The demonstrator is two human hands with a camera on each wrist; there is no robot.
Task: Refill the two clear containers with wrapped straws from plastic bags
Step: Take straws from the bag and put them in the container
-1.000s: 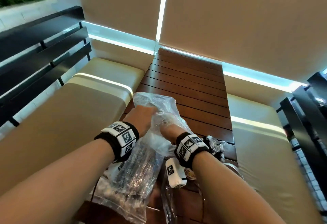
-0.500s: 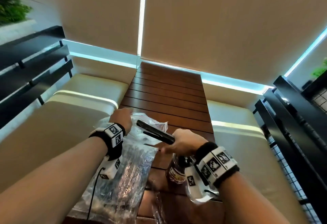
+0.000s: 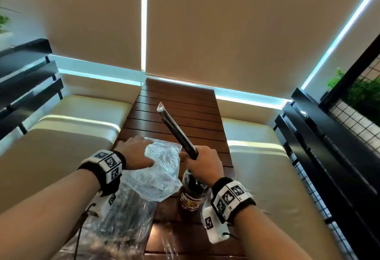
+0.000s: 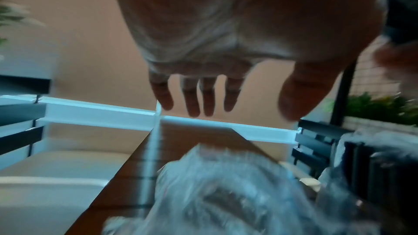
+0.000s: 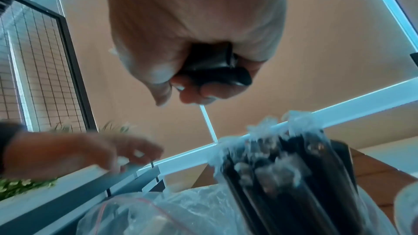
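Clamped in the right hand [image 3: 202, 162], a small bundle of black, clear-wrapped straws [image 3: 175, 129] angles up above the slatted wooden surface [image 3: 181, 99]; they look light, stiff and slippery, best held near the lower end. Left hand [image 3: 134, 152] rests flat on the crinkly clear plastic bag [image 3: 160, 174]. Below the right hand, a clear container [image 3: 192, 196] bears an unreadable label.

Left wrist view: fingers [image 4: 192, 99] spread straight.

Right wrist view: more straws [image 5: 287, 172] stand nearby.

- Our left hand [image 3: 137, 152] is stretched forward, palm down, fingers [image 4: 191, 103] straight and a bit spread, thumb out to the side.
- Our right hand [image 3: 202, 162] is a fist, knuckles up, fingers [image 5: 210, 94] curled tight around what it's holding.
- Both forearms reach forward, tracker bands on both wrists.
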